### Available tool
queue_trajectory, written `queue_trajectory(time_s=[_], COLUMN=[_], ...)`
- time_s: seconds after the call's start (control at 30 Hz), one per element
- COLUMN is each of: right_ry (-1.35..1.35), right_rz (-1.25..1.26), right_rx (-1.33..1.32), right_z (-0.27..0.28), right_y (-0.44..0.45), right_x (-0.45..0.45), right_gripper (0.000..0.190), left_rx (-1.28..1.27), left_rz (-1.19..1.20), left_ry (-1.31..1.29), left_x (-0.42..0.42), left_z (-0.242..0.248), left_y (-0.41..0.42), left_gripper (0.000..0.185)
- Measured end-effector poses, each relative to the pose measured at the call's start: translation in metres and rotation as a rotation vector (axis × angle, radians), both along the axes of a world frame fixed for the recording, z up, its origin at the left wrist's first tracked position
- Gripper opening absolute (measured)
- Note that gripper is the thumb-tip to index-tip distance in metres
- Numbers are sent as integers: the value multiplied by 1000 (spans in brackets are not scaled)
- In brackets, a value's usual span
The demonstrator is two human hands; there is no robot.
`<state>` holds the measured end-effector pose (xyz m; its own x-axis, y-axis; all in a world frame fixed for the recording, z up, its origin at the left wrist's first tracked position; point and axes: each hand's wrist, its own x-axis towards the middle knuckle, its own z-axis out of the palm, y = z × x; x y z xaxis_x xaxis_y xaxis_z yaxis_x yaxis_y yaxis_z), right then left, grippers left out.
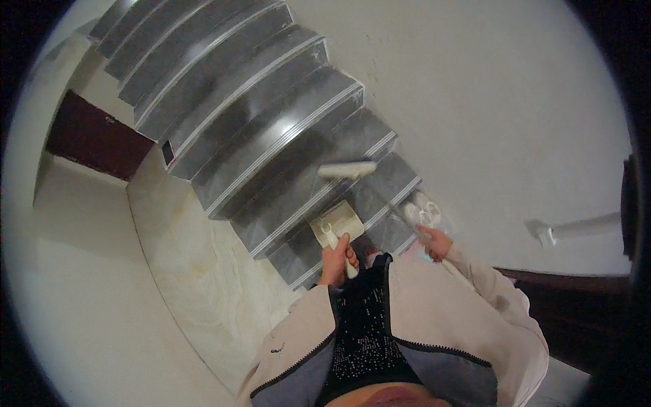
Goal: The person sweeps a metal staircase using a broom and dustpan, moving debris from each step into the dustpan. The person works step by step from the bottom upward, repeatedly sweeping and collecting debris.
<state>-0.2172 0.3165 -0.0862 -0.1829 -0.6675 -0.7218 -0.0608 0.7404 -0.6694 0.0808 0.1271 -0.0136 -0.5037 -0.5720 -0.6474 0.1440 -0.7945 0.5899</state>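
My left hand (335,262) grips the handle of a cream plastic dustpan (351,220), which is held over the lower steps in front of me. My right hand (436,244) is closed around the thin handle of what looks like a broom. Its pale, long head (348,170) is blurred and lies crosswise over a step, beyond the dustpan. Whether the head touches the step cannot be made out. Grey tiled stairs (300,109) with light striped nosings rise away from me to the upper left.
White shoes (423,209) stand by the right wall (483,117), close to my right hand. A dark phone-like slab (168,152) sits at the stairs' left edge. Further left are a marble-patterned surface (203,254) and a dark red door (99,135). A pale rail or pipe (580,228) is at right.
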Motion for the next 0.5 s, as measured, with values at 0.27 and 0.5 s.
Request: queue_trajectory(time_s=[0.27, 0.5], right_ry=[-88, 96], right_rz=[-365, -20], right_rx=[-75, 41], right_z=[-43, -49], right_y=[-113, -66], right_x=[-56, -9], right_gripper=[48, 64], left_rx=[-62, -39], left_rz=[-39, -12], left_ry=[-53, -24], left_x=[-8, -5], left_z=[-2, -2], left_y=[7, 8], left_gripper=[37, 32])
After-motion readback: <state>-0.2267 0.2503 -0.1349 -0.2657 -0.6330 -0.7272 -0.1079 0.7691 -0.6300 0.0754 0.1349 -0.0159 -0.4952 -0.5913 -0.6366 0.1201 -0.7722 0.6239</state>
